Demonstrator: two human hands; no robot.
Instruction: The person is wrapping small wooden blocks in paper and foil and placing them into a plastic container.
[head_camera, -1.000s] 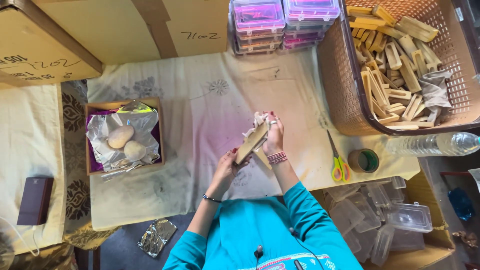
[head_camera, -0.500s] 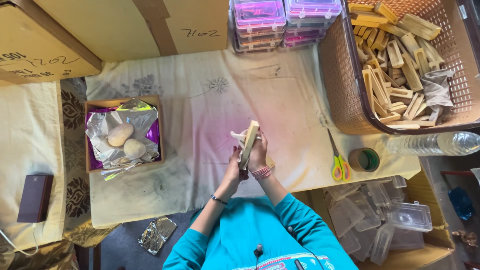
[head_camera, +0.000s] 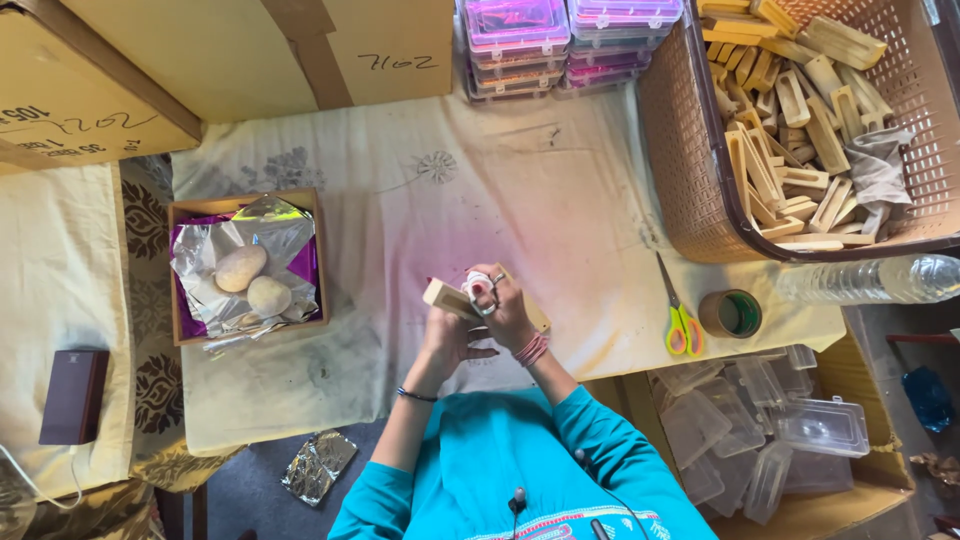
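wooden block (head_camera: 448, 297) mid-section hidden under right hand (head_camera: 508, 312); basket (head_camera: 690, 190) cut off top and right; bottle (head_camera: 870, 280) cap out of frame

a pale wooden block (head_camera: 447, 298), long and flat-sided, lies roughly level above the cloth (head_camera: 560, 200), left of the scissors (head_camera: 681, 318). its left end sticks out bare; the rest is hidden among fingers, its far end showing at lower right.

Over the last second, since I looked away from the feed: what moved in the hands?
The wooden piece turned from slanting upright to lying nearly level, and both hands drew slightly nearer the body. The left hand and right hand kept hold of it throughout, a white cloth pressed on top. The basket, scissors and tape roll stayed put.
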